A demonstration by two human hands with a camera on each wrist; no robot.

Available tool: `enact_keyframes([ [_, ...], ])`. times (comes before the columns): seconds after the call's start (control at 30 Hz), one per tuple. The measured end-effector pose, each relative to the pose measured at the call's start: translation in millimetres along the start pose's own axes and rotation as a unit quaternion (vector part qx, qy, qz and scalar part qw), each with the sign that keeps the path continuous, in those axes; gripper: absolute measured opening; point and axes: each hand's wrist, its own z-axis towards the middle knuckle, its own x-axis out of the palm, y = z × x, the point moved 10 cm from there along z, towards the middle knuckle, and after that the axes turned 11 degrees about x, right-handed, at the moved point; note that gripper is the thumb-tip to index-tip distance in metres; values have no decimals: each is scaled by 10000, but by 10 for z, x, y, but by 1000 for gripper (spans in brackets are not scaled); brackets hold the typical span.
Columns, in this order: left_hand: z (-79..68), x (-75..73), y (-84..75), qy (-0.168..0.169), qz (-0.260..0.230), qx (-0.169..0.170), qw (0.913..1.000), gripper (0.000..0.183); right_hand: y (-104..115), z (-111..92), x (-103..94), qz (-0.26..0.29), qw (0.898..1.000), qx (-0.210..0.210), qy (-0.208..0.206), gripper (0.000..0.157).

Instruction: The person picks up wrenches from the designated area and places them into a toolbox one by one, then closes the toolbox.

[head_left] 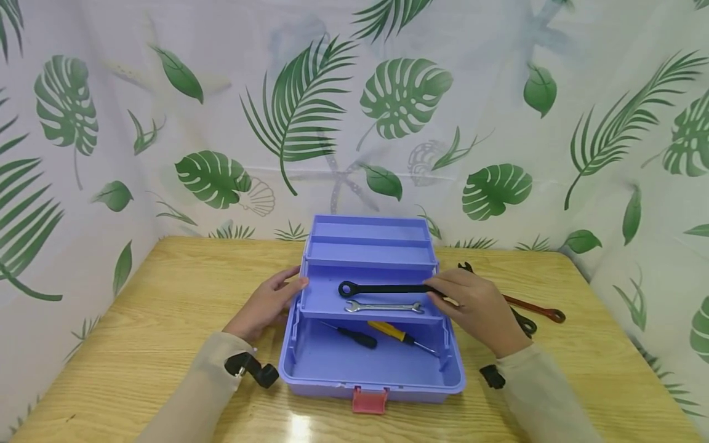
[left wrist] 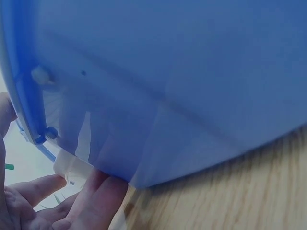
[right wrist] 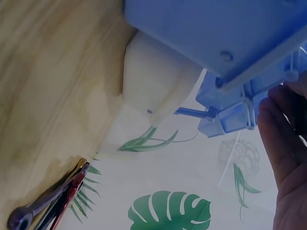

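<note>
While the left hand (head_left: 268, 303) rests with loosely extended fingers against the left side of an open purple toolbox (head_left: 316, 389), the right hand (head_left: 473, 304), apart from it, pinches one end of a black wrench (head_left: 384, 288) over the tray (head_left: 321, 304); within: one silver wrench (head_left: 384, 306), tray; one black-handled screwdriver (head_left: 358, 337), one yellow-handled screwdriver (head_left: 389, 331), bottom compartment; without: further wrenches (head_left: 545, 312), table (head_left: 183, 295), right

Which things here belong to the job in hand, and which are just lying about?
Likely in the job:
black wrench, in the right hand
toolbox, touched by the left hand
silver wrench, black screwdriver, yellow screwdriver, all inside it

Apparently lying about, though perhaps next:
red wrench, at least one dark wrench, on the table
</note>
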Motion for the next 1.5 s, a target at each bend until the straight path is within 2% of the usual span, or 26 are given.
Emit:
enact_keyframes([
  [0.13, 6, -8, -14, -22, -28, 33, 10000, 75, 56, 34, 24, -142, 9997, -142, -160, 43],
  [0.23, 7, -5, -26, -19, -43, 53, 10000, 74, 72, 58, 67, -241, 9996, -104, -77, 29],
  [0.3, 5, -1, -29, -22, -41, 49, 10000, 74, 64, 77, 125, -251, 9995, 35, 163, 21],
  [0.4, 3, 12, -33, -6, -31, 41, 10000, 74, 35, 114, 244, -199, 9964, 389, 733, 22],
  [0.5, 1, 18, -39, -11, -11, 46, 10000, 74, -3, 138, 367, -177, 9880, 808, 1307, 20],
  [0.57, 1, 20, -45, -8, -4, 52, 10000, 74, -16, 146, 413, -153, 9827, 999, 1551, 20],
  [0.93, -23, 15, -33, 15, -49, 69, 10000, 74, -52, 131, 483, 233, 9761, 1174, 1813, 21],
  [1.1, -25, 18, -21, -8, -18, 60, 10000, 75, -94, 111, 491, 486, 9730, 1333, 1823, 24],
  [1.27, -24, 25, -23, -26, -65, 69, 10000, 74, -96, 113, 460, 586, 9765, 1293, 1624, 23],
  [1.37, -26, 25, -25, -35, -79, 63, 9999, 73, -89, 107, 385, 569, 9823, 1227, 1299, 19],
  [1.5, -27, 20, -25, -43, -82, 65, 9999, 74, -117, 55, 177, 530, 9894, 1216, 587, 15],
])
